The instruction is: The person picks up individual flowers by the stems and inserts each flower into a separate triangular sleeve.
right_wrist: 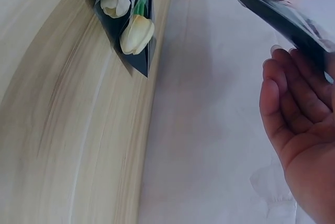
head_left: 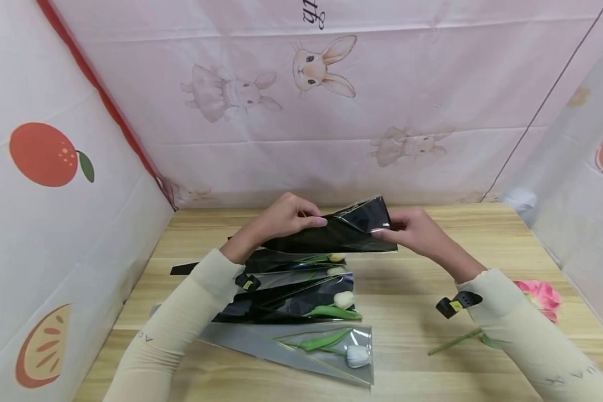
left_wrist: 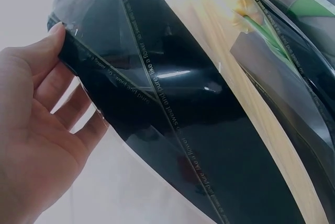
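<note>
Over the back edge of the wooden table, both hands hold up a black flower sleeve (head_left: 311, 239) with gold lettering along its edges. My left hand (head_left: 290, 216) pinches its upper edge near the middle. At the wide end, my right hand (head_left: 418, 230) grips the sleeve between thumb and fingers, where a flap folds over. In the left wrist view, the left thumb presses the edge of the black sleeve (left_wrist: 172, 103), fingers behind. The right wrist view shows the right hand (right_wrist: 306, 114) with curled fingers under the sleeve (right_wrist: 277, 17). No flower shows inside it.
Below the hands lie black sleeves (head_left: 291, 296) holding pale tulips (head_left: 344, 300). Nearest the front is a grey, clear sleeve (head_left: 261, 346) with a white tulip (head_left: 358, 356). A pink flower (head_left: 545, 298) lies at the right, partly behind the right forearm. A printed cloth (head_left: 281, 162) hangs behind the table.
</note>
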Available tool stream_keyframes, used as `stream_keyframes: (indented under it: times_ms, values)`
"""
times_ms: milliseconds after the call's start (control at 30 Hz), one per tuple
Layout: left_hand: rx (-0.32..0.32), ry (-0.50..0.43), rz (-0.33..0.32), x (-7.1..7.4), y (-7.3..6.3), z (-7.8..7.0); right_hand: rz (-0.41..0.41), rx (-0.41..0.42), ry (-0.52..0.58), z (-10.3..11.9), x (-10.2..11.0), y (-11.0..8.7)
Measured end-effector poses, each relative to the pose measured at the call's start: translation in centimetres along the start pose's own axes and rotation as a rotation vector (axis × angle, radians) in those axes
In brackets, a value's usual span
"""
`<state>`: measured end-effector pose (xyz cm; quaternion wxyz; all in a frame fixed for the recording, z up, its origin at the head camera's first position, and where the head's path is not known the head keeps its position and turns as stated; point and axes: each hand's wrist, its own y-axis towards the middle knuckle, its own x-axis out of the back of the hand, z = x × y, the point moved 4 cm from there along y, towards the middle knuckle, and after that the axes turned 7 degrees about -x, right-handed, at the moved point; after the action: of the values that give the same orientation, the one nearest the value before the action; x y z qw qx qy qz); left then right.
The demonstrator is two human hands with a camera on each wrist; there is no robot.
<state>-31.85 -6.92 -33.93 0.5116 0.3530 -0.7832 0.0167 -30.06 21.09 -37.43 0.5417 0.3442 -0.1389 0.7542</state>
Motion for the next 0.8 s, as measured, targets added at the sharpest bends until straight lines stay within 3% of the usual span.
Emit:
stream_keyframes:
  times_ms: [167, 300, 500, 800]
  values:
    - [-0.01, 0.005, -0.018, 0.1, -0.1, 0.2, -0.012, -0.035, 0.016, -1.3, 1.2, -1.5]
    - [-0.004, 0.009, -0.028, 0.2, -0.2, 0.3, -0.017, -0.114, 0.048, -2.5, 2.4, -3.1]
    - [0.001, -0.002, -0.036, -0.7, 0.2, 0.4, -0.084, -0.235, -0.008, -5.0, 5.4, -6.9]
    - [0.005, 0.022, -0.038, -1.0, 0.1, 0.4, -0.161, -0.324, -0.036, -8.6, 8.5, -11.5]
